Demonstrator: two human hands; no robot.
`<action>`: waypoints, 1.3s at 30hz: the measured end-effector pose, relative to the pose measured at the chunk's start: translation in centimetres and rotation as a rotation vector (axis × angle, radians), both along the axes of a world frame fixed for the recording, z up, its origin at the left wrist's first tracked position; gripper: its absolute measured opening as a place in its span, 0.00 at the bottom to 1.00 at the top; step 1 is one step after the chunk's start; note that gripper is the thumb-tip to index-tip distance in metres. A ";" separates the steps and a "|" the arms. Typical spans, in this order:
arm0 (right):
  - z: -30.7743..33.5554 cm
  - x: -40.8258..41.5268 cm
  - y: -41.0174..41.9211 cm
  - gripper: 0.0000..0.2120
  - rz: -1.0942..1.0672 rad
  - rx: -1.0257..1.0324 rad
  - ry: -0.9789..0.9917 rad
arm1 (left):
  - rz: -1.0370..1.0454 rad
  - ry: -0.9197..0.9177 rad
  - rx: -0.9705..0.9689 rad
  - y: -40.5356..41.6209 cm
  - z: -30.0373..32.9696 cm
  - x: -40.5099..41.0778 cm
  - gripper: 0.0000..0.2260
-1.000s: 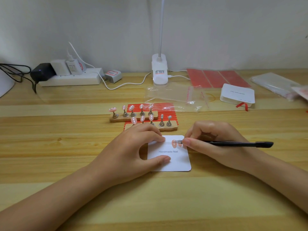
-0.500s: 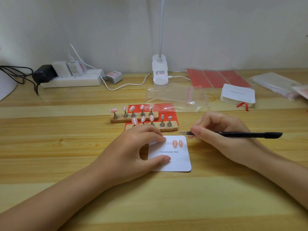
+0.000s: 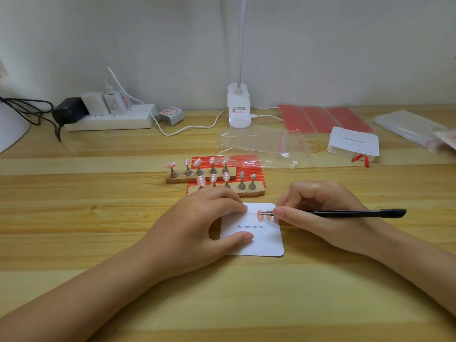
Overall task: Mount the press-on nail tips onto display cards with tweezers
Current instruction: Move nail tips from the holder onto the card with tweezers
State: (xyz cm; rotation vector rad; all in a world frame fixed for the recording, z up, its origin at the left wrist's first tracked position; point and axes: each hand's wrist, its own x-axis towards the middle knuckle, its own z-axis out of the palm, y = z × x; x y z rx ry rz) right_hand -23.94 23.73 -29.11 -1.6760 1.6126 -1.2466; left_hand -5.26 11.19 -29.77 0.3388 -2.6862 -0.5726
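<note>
left hand (image 3: 197, 223) pinning card (image 3: 261, 243), right hand (image 3: 318, 213) pinching tweezers (image 3: 345, 213)

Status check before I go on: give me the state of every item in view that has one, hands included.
Left hand: presses the display card flat, thumb and fingertips on it.
Right hand: grips the tweezers.
Tweezers: tips at the left nail tip on the card.
Display card: flat on the desk, two nail tips mounted.
Front stand: three tips on, two pegs bare.
Rear stand: all five pegs loaded.
Clear bag: lying flat.
</note>
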 end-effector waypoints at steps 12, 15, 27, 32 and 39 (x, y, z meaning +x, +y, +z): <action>0.0 0.0 0.0 0.07 0.000 -0.004 -0.022 | -0.009 0.179 -0.228 -0.4 3.3 -0.1 0.15; 0.0 0.0 0.0 0.06 0.004 -0.008 -0.023 | 0.044 0.180 -0.192 -1.7 4.0 -1.1 0.17; -0.3 -0.2 0.0 0.04 -0.016 0.014 0.012 | 0.125 0.118 0.062 -2.6 1.4 -2.9 0.20; -0.3 -0.2 0.2 0.05 -0.020 0.013 0.038 | 0.165 0.161 0.103 -2.9 1.2 -2.1 0.18; 0.0 0.1 0.3 0.04 -0.039 -0.036 0.023 | 0.210 0.177 0.145 -2.8 0.8 -1.9 0.16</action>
